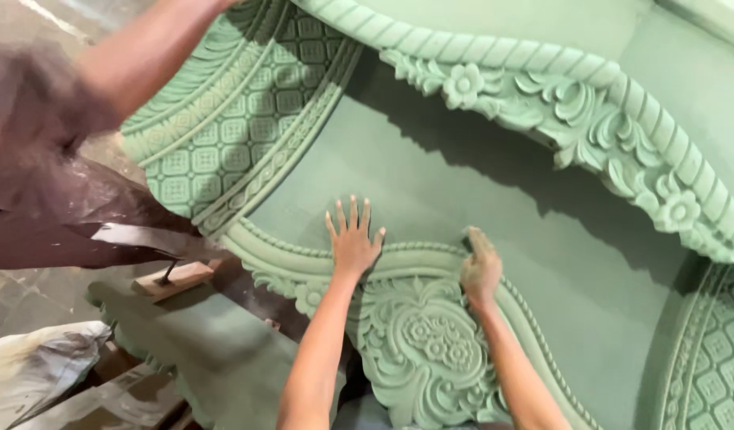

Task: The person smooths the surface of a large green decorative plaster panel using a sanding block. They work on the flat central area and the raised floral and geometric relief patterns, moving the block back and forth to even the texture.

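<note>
While the right hand curls over something small and dark at the carved moulding's edge, mostly hidden, so what it pinches cannot be told, the left hand lies flat, five fingers spread, on the smooth green panel. Two own forearms show; a third arm, another person's, crosses top left, blurred. Two carved flowers dot the upper arch.

Pale green carved panel, raised flowers and scrolling leaves on its rope-twist border, lattice of small squared rosettes, floral medallion in the same green, brown wooden block
</note>
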